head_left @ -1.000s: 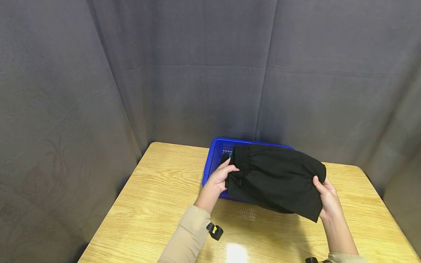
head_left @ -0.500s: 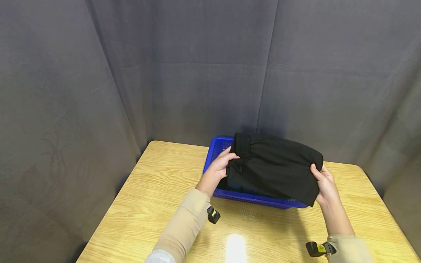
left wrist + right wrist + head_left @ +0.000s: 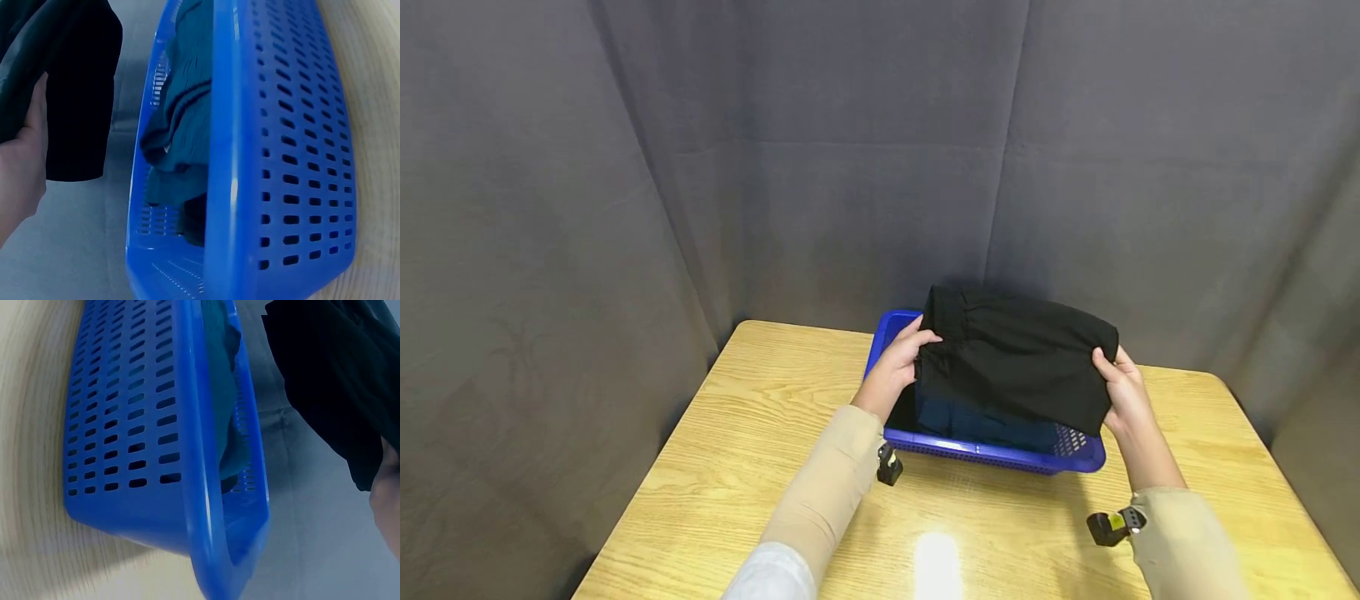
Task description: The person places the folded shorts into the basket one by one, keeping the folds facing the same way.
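A folded black garment [image 3: 1015, 354] with a gathered waistband hangs over the blue plastic basket [image 3: 981, 450], spread between both hands. My left hand [image 3: 897, 367] grips its waistband end, thumb on top and the other fingers behind the cloth. At the opposite end, my right hand [image 3: 1127, 404] pinches the edge in the same way. In the left wrist view the black cloth [image 3: 81, 119] sits higher than the rim, apart from the basket. Inside the basket lies a dark teal garment [image 3: 187, 119], with a black piece of cloth [image 3: 194, 220] beside it.
The basket stands at the back of a wooden table [image 3: 760, 433], close to a grey curtain [image 3: 880, 225] behind it. More curtain [image 3: 550, 292] hangs along the left side. Each sleeve bears a small black wrist camera [image 3: 889, 465].
Both hands have moved the black garment up and away, further over the basket, and slightly left. The basket's front rim and the teal cloth inside now show beneath it.
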Action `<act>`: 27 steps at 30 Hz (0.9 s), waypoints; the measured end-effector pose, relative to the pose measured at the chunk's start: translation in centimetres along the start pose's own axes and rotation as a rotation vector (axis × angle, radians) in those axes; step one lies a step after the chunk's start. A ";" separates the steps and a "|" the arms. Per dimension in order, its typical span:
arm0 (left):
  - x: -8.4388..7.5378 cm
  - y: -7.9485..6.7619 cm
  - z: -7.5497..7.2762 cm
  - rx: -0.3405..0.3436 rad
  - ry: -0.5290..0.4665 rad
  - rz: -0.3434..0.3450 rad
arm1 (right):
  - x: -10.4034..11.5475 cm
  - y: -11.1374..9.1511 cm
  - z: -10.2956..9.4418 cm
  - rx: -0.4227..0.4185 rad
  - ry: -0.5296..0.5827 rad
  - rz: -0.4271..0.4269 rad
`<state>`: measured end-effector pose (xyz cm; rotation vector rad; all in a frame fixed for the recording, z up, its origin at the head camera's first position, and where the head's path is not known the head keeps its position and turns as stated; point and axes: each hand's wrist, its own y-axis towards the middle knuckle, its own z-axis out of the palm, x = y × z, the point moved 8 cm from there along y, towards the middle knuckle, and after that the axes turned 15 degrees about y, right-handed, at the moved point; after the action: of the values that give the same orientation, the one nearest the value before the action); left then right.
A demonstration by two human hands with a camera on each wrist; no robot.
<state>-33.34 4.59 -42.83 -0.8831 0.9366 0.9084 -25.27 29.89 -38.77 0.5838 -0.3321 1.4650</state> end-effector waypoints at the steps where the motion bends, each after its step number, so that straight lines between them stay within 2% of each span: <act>1: 0.0 0.2 -0.2 -0.013 0.006 -0.006 | -0.1 0.3 -0.1 -0.007 -0.010 0.000; 5: -0.5 0.9 -0.5 -0.024 -0.003 0.013 | -0.5 1.4 -0.7 -0.045 -0.038 0.019; 10: -0.7 2.1 -0.7 -0.047 0.039 0.046 | -0.7 2.3 -1.4 -0.105 -0.103 0.036; 13: 1.1 5.3 -2.0 -0.042 0.092 0.070 | -0.6 2.8 -1.8 -0.138 -0.134 0.027; 17: 4.5 11.9 -4.6 -0.040 0.229 0.129 | -0.5 3.3 -2.2 -0.162 -0.137 -0.005; 18: 4.9 12.8 -5.0 -0.067 0.247 0.119 | -0.5 3.4 -2.2 -0.165 -0.140 -0.016; 20: 5.7 14.6 -5.8 -0.086 0.289 0.151 | -0.5 3.6 -2.4 -0.175 -0.168 -0.038; 22: 5.9 15.0 -6.2 -0.109 0.282 0.150 | -0.6 3.8 -2.5 -0.182 -0.198 -0.050; 27: 6.1 14.8 -6.8 -0.143 0.300 0.175 | -1.1 4.2 -2.8 -0.203 -0.268 -0.049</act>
<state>-46.78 5.09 -53.88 -1.0919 1.2331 1.0194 -29.92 30.54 -40.96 0.6199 -0.6642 1.2886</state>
